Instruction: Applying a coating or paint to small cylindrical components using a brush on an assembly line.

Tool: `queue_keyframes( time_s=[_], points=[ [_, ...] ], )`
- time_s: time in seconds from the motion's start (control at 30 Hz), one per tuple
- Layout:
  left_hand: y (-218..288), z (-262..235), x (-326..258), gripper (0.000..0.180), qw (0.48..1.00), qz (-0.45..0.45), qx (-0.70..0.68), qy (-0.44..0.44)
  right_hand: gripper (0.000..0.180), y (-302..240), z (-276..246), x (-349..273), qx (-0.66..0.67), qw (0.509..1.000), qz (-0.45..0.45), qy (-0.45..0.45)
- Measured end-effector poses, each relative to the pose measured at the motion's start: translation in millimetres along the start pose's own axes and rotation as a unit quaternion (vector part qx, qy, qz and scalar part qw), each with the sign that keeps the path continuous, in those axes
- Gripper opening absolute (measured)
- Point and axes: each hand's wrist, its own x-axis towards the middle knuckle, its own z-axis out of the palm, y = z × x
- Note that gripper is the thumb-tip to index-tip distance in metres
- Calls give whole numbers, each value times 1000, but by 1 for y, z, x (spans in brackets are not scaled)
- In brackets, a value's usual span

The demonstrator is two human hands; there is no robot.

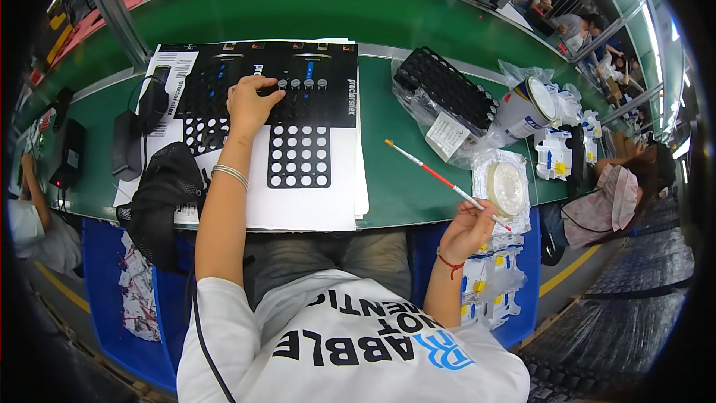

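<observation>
My left hand (256,103) reaches over a printed sheet on the bench. Its thumb and fingertips pinch together beside a row of small round dark-rimmed parts (309,84); whatever is between them is too small to make out. Just below lies a black tray (300,166) with rows of round holes, white showing through them. My right hand (468,231), closed, holds a thin paintbrush (429,170) with a red and white handle, its brownish tip pointing up and left. Beside that hand is a round shallow dish (506,188) with pale contents, resting on crinkled wrapping.
A second holed black tray (195,136) lies left of my forearm, near a black mesh bag (165,198). Black trays in clear plastic (446,89) and a tilted white and blue can (528,108) stand at right. Blue bins (119,328) sit below the bench. Other people work nearby.
</observation>
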Motion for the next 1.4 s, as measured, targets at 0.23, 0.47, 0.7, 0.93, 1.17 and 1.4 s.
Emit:
queue_keyframes(
  time_s=[0.23,0.47,0.7,0.93,1.17,1.4],
  points=[
    [16,-18,1,36,996,13,-89,-11,24,-11,-9,3,7,1000,-19,8],
    [132,-11,-21,24,969,226,-102,17,26,-32,-20,2,-4,998,-46,46],
    [223,66,-32,21,923,322,-203,-53,25,-62,-43,10,-21,991,-100,90],
    [283,115,-58,27,945,277,-145,-90,28,-91,-82,22,-37,970,-174,162],
    [298,129,-60,25,950,257,-132,-121,27,-109,-111,28,-141,938,-231,216],
    [292,114,-56,25,921,271,-261,-99,28,-112,-113,38,-204,922,-227,239]
  ],
)
